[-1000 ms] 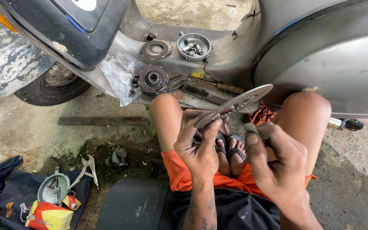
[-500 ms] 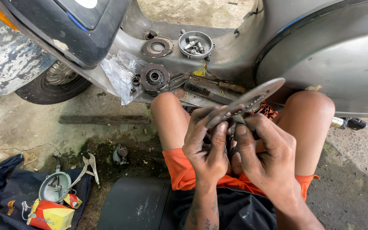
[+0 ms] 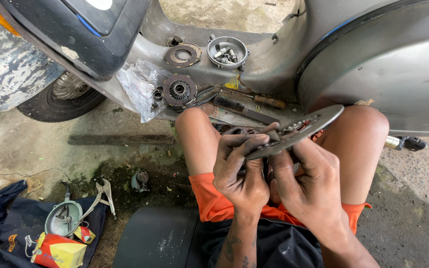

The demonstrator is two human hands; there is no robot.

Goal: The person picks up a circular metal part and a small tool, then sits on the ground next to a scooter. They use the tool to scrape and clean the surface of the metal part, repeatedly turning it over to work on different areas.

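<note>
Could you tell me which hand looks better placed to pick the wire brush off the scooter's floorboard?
Probably the left hand. It grips the metal disc only at its near end, closer to the wire brush, while the right hand supports the disc from underneath.

A round, flat metal disc [image 3: 299,131], grey and grimy, is held tilted just right of the frame's centre, its far edge raised toward the upper right. Small metal fittings are seen on its upper face; its near edge is gripped between greasy fingers.
</note>
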